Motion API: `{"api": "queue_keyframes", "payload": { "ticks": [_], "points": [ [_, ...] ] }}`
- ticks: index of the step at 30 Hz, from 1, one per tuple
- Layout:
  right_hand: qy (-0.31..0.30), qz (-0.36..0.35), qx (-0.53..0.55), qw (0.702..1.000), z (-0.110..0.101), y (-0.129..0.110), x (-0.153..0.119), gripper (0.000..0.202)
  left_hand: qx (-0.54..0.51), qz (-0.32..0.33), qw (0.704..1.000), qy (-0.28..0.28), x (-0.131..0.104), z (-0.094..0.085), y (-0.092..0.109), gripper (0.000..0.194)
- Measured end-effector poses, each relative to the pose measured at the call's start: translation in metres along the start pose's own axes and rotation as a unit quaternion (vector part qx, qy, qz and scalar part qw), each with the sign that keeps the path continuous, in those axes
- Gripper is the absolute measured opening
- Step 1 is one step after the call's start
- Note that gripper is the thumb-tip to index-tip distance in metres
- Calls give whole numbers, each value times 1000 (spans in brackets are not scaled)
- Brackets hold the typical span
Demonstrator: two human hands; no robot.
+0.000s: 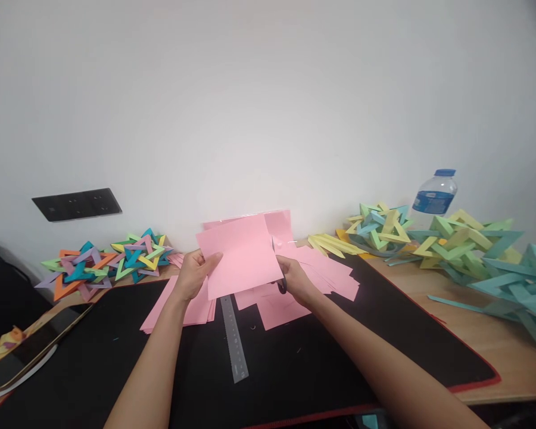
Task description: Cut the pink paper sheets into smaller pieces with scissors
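My left hand point(194, 274) pinches the left edge of a pink paper sheet point(241, 256), thumb on the near face, holding it up above the mat. At the sheet's right edge my right hand point(293, 279) grips dark-handled scissors point(282, 286); a blade shows beside the paper's upper right edge. How far the blades are apart I cannot tell. Below the left hand lies a stack of pink paper point(161, 304). More loose pink sheets point(326, 271) spread beneath and to the right of the scissors. A clear ruler point(234, 345) rests on the mat between my forearms.
A black mat point(295, 381) with a red edge covers the wooden table point(464, 310). Multicoloured folded-paper stars point(84, 268) stand at left, green and blue ones point(469, 244) at right, near a water bottle point(435, 193). Yellow strips point(333, 244) lie behind; a phone point(31, 345) is front left.
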State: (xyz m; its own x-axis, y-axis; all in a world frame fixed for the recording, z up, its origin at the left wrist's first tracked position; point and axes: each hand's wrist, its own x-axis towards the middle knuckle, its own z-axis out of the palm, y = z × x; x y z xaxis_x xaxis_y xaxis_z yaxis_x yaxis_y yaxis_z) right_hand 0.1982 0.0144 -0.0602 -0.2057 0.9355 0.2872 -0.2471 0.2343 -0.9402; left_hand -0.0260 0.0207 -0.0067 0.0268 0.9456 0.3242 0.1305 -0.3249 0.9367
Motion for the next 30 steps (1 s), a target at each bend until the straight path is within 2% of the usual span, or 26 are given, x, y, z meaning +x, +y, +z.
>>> {"api": "queue_keyframes", "payload": {
  "ticks": [10, 20, 30],
  "points": [
    [0, 8, 14, 1000, 1, 3, -1, 21, 2, -19, 999, -29, -1, -2, 1, 32],
    [8, 22, -6, 1000, 2, -1, -1, 16, 7, -33, 999, -41, -1, -4, -1, 32],
    [15, 26, -12, 999, 3, 1, 0, 23, 6, -33, 998, -43, 0, -4, -3, 33]
  ]
}}
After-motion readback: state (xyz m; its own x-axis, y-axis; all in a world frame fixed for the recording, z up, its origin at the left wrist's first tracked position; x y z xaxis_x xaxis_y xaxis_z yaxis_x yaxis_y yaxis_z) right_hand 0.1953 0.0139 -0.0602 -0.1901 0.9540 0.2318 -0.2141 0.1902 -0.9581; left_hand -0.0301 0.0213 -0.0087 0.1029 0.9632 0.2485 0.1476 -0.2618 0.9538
